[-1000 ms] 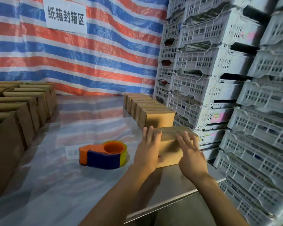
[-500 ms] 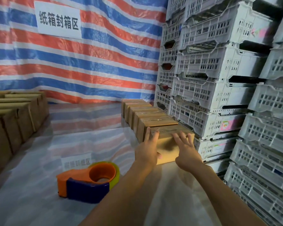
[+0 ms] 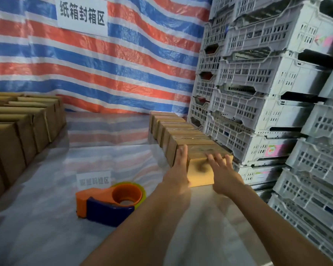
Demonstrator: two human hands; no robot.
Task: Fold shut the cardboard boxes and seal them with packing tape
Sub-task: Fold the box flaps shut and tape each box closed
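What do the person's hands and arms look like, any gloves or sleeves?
Both are bare: no gloves on the left hand or right hand, no rings, watch or wristbands visible. The forearms show no sleeves up to the frame's bottom edge.

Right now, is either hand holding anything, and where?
Nothing gripped: left hand flat against the nearest box, on its left side; right hand flat on its near top edge.
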